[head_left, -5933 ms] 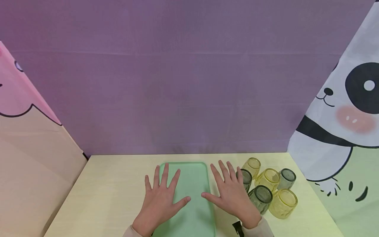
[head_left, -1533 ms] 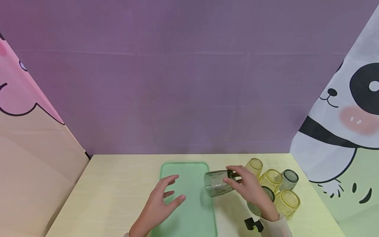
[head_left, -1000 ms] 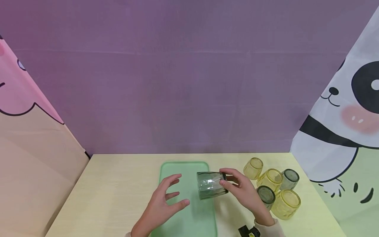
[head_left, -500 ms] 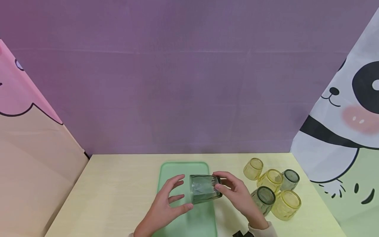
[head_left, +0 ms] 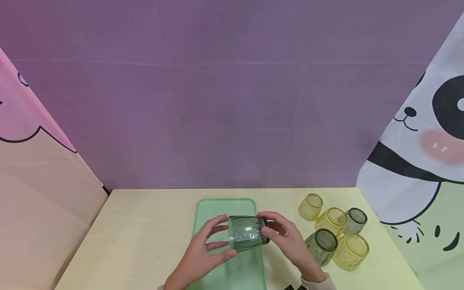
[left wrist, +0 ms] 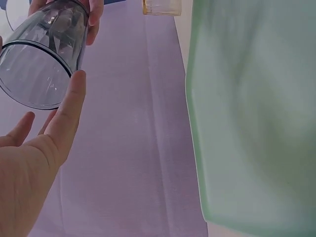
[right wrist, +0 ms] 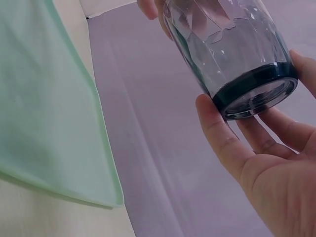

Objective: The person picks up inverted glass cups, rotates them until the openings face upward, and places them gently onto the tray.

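A greenish-grey drinking glass is held sideways above the green tray, its mouth facing left. My right hand grips the thick dark base end, with thumb and fingers on either side, as the right wrist view shows on the glass. At the other end my left hand has its thumb and a fingertip at the rim. In the left wrist view a left fingertip meets the rim of the glass. Other left fingers stay apart from it.
Right of the tray several glasses stand upside down on the pale table: yellow ones and grey-green ones. A purple cloth wall rises behind the table, with cartoon-printed cloth at the sides.
My right hand took a grey-green glass from the group and brought it leftward over the tray, turned on its side. My left hand has come to the glass's rim.
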Available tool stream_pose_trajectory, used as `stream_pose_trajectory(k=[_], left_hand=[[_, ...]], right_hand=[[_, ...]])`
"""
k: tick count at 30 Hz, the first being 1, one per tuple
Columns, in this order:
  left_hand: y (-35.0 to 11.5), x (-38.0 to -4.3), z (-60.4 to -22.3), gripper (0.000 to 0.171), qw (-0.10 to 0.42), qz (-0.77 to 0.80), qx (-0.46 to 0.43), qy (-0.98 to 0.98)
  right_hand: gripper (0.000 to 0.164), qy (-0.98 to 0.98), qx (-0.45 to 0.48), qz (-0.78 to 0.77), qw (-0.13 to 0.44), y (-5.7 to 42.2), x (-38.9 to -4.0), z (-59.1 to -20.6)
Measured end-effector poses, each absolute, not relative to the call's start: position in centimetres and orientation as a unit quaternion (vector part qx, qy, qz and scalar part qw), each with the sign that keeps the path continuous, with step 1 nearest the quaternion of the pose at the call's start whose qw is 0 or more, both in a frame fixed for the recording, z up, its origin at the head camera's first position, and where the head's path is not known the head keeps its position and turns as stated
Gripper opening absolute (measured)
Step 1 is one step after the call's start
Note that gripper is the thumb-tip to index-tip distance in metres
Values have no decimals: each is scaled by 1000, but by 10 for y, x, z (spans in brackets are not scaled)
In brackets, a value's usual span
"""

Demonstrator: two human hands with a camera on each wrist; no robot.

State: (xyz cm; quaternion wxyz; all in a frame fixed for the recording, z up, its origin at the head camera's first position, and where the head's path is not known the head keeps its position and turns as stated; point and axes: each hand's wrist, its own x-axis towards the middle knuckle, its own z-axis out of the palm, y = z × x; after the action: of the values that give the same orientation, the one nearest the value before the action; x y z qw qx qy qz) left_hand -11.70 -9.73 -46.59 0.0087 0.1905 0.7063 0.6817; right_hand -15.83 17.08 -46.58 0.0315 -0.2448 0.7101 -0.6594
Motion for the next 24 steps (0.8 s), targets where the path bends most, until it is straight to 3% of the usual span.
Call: stream_pose_trajectory(k=[24], left_hand=[[-99, -119, -461, 74, -13, 669, 190, 718]], right_hand=[[33, 687, -281, -668, 54, 165, -157, -466]])
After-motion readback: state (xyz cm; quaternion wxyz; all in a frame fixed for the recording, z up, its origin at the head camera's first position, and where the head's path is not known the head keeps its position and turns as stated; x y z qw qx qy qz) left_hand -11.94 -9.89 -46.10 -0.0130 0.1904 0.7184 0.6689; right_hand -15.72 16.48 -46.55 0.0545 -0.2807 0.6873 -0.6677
